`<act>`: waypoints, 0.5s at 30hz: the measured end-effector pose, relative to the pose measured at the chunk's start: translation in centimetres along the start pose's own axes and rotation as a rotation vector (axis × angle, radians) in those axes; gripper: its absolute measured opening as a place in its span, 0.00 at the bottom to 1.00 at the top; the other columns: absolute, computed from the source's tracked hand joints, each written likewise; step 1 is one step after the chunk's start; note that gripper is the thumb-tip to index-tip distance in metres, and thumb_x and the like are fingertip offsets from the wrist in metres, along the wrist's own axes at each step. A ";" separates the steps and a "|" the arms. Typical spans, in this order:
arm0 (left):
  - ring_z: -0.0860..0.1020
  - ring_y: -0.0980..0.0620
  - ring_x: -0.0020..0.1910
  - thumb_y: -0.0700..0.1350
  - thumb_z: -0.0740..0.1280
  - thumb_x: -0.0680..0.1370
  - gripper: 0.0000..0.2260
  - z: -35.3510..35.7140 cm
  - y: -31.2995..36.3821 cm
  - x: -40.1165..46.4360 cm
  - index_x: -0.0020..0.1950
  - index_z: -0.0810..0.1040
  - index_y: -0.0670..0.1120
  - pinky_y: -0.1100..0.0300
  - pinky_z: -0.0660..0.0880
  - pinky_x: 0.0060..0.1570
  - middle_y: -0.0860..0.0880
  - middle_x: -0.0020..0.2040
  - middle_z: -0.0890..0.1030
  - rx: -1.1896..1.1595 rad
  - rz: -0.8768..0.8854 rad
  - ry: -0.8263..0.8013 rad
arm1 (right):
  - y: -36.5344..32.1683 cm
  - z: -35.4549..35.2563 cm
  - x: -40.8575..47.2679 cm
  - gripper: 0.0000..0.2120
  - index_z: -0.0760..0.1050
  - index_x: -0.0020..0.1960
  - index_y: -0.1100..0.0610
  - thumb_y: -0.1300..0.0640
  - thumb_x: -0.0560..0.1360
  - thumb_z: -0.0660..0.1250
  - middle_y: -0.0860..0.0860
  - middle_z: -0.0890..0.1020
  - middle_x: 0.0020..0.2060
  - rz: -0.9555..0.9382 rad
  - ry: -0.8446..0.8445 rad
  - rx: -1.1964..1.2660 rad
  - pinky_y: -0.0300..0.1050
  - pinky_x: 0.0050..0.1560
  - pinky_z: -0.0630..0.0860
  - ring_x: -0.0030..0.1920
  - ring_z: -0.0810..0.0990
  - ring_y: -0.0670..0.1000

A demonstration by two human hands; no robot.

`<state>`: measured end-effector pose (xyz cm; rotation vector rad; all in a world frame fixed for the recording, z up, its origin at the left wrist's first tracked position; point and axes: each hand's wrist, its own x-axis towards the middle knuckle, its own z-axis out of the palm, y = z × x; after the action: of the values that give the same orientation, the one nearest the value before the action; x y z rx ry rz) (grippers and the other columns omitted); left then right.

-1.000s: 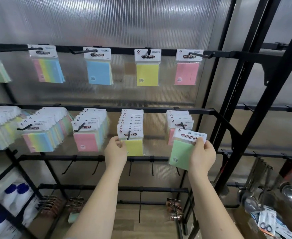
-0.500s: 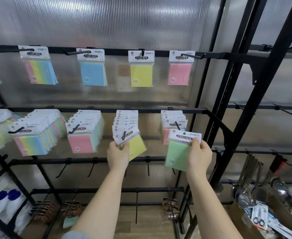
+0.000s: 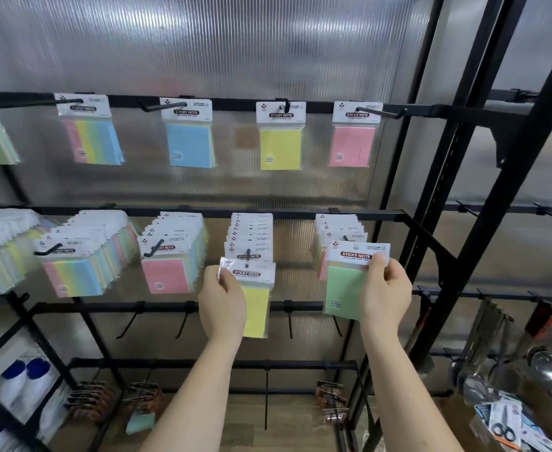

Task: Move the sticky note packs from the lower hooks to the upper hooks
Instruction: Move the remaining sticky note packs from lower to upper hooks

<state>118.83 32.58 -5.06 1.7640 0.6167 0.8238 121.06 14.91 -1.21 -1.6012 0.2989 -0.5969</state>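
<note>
The left hand (image 3: pixel 224 301) pinches a yellow plastic-wrapped sticky note pack (image 3: pixel 254 296), header toward 12 o'clock, long axis vertical. The right hand (image 3: pixel 384 293) grips a green plastic-wrapped pack (image 3: pixel 344 290), likewise upright.

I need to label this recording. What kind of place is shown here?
Probably a shop display or stockroom: sticky note packs hang on hooks along a black metal rack, with ladles hanging lower right.

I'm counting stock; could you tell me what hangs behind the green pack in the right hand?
Behind the green pack, a row of packs hangs on the lower hook; one looks pink, the rest are covered.
</note>
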 end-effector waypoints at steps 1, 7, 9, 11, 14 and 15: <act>0.65 0.53 0.28 0.45 0.54 0.82 0.12 -0.2 0.1 -0.1 0.40 0.66 0.43 0.59 0.59 0.28 0.51 0.30 0.68 -0.011 0.014 0.018 | 0.0 0.2 0.0 0.18 0.62 0.32 0.57 0.53 0.80 0.56 0.47 0.69 0.28 -0.010 0.002 -0.003 0.35 0.27 0.60 0.29 0.65 0.45; 0.63 0.56 0.28 0.46 0.56 0.82 0.13 -1.3 1.3 1.4 0.38 0.65 0.49 0.63 0.60 0.29 0.54 0.30 0.65 -0.094 0.108 -0.018 | -0.3 1.5 -0.8 0.19 0.61 0.32 0.57 0.53 0.80 0.56 0.48 0.69 0.28 -0.031 0.015 -0.015 0.35 0.27 0.60 0.29 0.64 0.47; 0.63 0.58 0.27 0.47 0.57 0.82 0.14 -1.8 1.9 2.3 0.36 0.64 0.52 0.68 0.60 0.28 0.55 0.29 0.64 -0.121 0.161 -0.040 | -0.4 1.9 -1.0 0.19 0.61 0.32 0.58 0.53 0.80 0.56 0.49 0.68 0.28 -0.035 0.025 -0.020 0.35 0.27 0.61 0.29 0.63 0.46; 0.65 0.59 0.27 0.49 0.60 0.81 0.13 -2.2 2.4 3.1 0.37 0.65 0.53 0.69 0.61 0.28 0.56 0.29 0.66 -0.130 0.214 -0.066 | -0.6 2.3 -1.3 0.19 0.61 0.32 0.57 0.53 0.80 0.56 0.49 0.67 0.28 -0.052 0.039 -0.019 0.33 0.27 0.62 0.29 0.63 0.46; 0.65 0.60 0.27 0.49 0.62 0.80 0.12 -2.7 3.8 4.0 0.38 0.66 0.52 0.68 0.60 0.27 0.55 0.28 0.65 -0.160 0.266 -0.090 | -0.8 2.6 -1.9 0.20 0.62 0.32 0.57 0.53 0.80 0.57 0.49 0.67 0.27 -0.095 0.069 -0.013 0.33 0.28 0.62 0.29 0.64 0.47; 0.65 0.61 0.26 0.49 0.62 0.80 0.11 -2.8 4.6 4.2 0.38 0.67 0.51 0.69 0.61 0.27 0.55 0.28 0.65 -0.195 0.283 -0.099 | -0.9 2.6 -2.0 0.20 0.62 0.31 0.57 0.53 0.80 0.58 0.48 0.67 0.27 -0.110 0.082 -0.015 0.33 0.29 0.63 0.29 0.64 0.46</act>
<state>119.37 35.91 0.89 1.7220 0.2149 0.9485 120.67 18.27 -0.81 -1.6178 0.2778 -0.7477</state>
